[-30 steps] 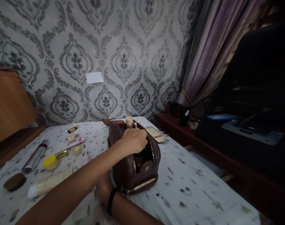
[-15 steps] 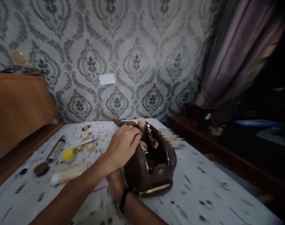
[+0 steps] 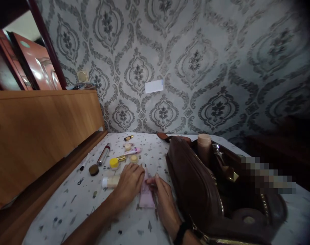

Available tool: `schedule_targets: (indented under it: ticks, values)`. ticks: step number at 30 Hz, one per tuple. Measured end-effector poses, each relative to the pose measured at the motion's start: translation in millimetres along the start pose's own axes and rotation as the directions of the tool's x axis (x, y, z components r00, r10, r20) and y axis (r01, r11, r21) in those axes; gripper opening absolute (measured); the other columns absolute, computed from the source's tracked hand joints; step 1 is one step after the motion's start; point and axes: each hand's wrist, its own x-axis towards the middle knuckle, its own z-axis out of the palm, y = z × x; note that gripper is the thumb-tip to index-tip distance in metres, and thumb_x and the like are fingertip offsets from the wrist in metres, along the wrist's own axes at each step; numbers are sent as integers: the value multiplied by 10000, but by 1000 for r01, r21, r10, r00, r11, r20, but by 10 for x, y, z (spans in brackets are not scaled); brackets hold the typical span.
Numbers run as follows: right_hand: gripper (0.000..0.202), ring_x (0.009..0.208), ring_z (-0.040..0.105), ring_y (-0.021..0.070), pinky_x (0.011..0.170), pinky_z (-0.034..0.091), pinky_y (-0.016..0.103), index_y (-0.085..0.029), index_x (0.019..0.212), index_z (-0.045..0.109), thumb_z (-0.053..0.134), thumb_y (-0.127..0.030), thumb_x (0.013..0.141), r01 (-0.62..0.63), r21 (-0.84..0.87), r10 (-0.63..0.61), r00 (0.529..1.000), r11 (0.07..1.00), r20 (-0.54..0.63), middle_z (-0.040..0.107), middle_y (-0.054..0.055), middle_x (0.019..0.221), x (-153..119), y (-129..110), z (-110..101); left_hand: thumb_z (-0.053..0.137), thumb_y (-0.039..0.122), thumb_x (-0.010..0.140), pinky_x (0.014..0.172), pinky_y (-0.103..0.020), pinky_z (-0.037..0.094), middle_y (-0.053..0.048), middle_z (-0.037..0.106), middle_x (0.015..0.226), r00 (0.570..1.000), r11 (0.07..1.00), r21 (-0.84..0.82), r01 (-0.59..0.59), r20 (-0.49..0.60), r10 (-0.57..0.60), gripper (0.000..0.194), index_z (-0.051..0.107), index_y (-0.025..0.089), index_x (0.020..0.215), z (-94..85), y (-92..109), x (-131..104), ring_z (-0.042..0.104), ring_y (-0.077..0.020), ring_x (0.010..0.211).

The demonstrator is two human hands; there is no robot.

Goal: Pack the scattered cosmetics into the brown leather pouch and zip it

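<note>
My left hand (image 3: pixel 131 179) is low over the patterned sheet, its fingers bent together at the upper left side of a pink tube (image 3: pixel 146 199); what its fingertips hold, if anything, is hidden. On the tube's right side is my right hand (image 3: pixel 163 195), with a dark band at the wrist, thumb and fingers apart and fingertips near the tube. A cream tube with a white cap (image 3: pixel 109 182) lies partly behind my left hand. To the right stands an open brown bag (image 3: pixel 193 183) holding a pink-capped bottle (image 3: pixel 204 146) and a gold-and-clear item (image 3: pixel 230 173).
Left of my hands on the sheet (image 3: pixel 75 211) lie a yellow-lidded jar (image 3: pixel 114 163), a brown round item (image 3: pixel 94 169), a silver tube (image 3: pixel 103 154) and several small cosmetics. A wooden board (image 3: pixel 47 129) borders the left side; the patterned wall rises behind.
The view has turned left and come closer. My left hand has moved from the bag's edge down to the pink tube. My right hand, earlier largely hidden beside the bag, now shows near the tube.
</note>
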Motion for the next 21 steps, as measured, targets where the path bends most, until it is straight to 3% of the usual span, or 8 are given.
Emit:
schedule_targets:
  ticks: [3,6,12,16,21]
  values:
    - [592,767,600,219,724,475,317,-199,667,672,605,-787,652,-69,23,69,998,997,-10,677,55,769,-1,-20,36,403,206,979,887,-391,436,-73,642,1029,985,981,146,130,94,-144,219,621,190,997,-21,-177,64,541,-241,998]
    - [606,744,592,219,701,471,322,-200,637,662,621,-804,610,-88,33,89,996,996,-21,663,54,738,-2,-23,45,413,232,972,967,-410,413,-97,614,1168,942,936,285,206,200,-268,247,624,183,1092,-73,-411,182,509,-263,1123]
    - [644,811,598,239,740,479,340,-201,669,686,594,-836,606,-70,-14,69,997,997,-42,680,71,807,-22,-43,29,423,232,957,952,-469,431,-155,613,1196,872,886,381,262,300,-387,269,679,162,1001,-58,-882,468,530,-310,1159]
    - [656,810,597,236,741,478,331,-204,661,686,592,-849,595,-76,-13,76,997,997,-24,678,62,793,-33,-56,27,461,271,964,963,-491,439,-131,638,1158,838,880,384,281,348,-420,247,661,139,1023,16,-970,535,567,-284,1129]
    - [639,806,597,235,757,468,332,-199,657,694,609,-830,609,-48,1,48,999,999,-26,681,61,777,-19,-45,26,441,193,948,977,-439,421,-149,641,1190,863,923,273,271,357,-358,235,661,141,1011,36,-991,436,575,-272,1137]
